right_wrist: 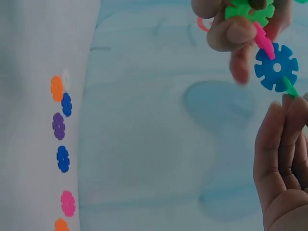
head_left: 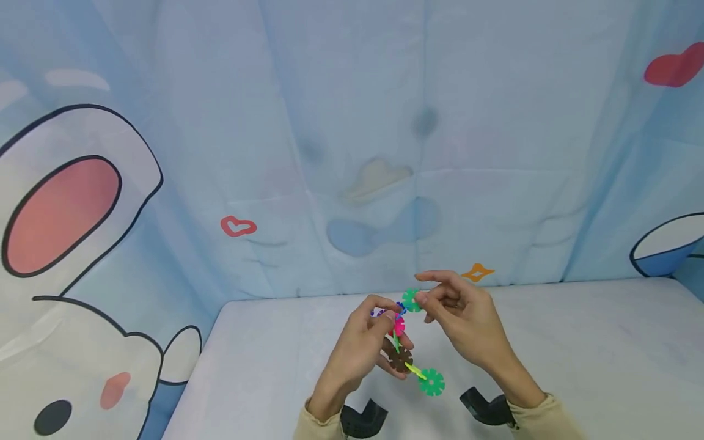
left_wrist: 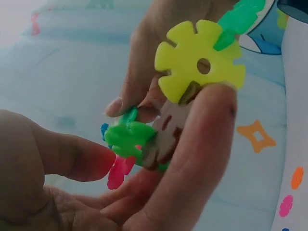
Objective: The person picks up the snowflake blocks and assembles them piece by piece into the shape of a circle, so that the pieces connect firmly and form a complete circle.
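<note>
A chain of slotted, flower-shaped plastic discs joins both hands. My left hand (head_left: 360, 345) grips its middle, thumb and finger at the pink disc (head_left: 399, 325). In the left wrist view, fingers lie against the brown disc (left_wrist: 171, 125) and the yellow disc (left_wrist: 199, 60). From the yellow disc, a green end disc (head_left: 431, 382) hangs free below the left hand. My right hand (head_left: 470, 321) pinches the green disc (head_left: 410, 300) at the upper end between thumb and finger. That disc is slotted into a blue disc (right_wrist: 276, 67), which meets the pink one.
Loose discs lie on the white tabletop in the right wrist view, among them a purple disc (right_wrist: 58, 126), a pink disc (right_wrist: 68, 203) and an orange disc (right_wrist: 57, 88). A light blue printed curtain (head_left: 352, 122) hangs behind the table (head_left: 264, 366). Black straps (head_left: 364, 420) are at both wrists.
</note>
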Demonstrator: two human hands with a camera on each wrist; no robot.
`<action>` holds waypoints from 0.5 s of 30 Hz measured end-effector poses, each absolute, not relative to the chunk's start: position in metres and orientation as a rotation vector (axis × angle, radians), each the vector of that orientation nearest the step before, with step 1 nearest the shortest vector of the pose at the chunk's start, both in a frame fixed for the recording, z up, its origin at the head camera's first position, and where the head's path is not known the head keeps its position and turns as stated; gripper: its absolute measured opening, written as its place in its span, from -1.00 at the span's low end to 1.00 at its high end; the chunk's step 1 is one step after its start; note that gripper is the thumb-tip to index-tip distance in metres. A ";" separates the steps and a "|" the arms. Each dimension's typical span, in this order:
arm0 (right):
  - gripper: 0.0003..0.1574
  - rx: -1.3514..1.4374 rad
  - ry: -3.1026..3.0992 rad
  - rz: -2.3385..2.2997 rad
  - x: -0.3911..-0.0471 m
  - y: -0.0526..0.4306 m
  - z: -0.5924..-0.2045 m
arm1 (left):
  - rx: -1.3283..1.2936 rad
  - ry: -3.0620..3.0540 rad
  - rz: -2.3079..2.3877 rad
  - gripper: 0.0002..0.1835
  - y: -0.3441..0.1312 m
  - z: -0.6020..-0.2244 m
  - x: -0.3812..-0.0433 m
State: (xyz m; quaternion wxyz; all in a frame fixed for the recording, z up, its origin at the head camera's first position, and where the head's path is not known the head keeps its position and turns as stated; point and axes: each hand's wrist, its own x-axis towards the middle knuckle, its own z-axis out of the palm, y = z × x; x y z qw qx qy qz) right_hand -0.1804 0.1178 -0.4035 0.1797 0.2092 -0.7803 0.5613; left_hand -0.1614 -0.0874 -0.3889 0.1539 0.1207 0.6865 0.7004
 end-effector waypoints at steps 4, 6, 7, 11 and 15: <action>-0.72 0.560 -2.258 1.554 -0.187 0.120 -0.409 | 0.333 1.933 2.045 -0.68 -0.095 -0.391 -0.169; -0.73 0.528 -2.292 1.526 -0.190 0.122 -0.413 | 0.284 1.942 2.095 -0.67 -0.102 -0.392 -0.173; -0.73 0.506 -2.317 1.517 -0.192 0.123 -0.415 | 0.244 1.955 2.127 -0.66 -0.107 -0.393 -0.175; -0.71 0.461 -2.457 1.484 -0.202 0.123 -0.432 | 0.045 1.959 2.288 -0.62 -0.125 -0.396 -0.182; -0.71 0.506 -2.616 1.396 -0.212 0.116 -0.457 | -0.068 1.901 2.417 -0.52 -0.136 -0.398 -0.187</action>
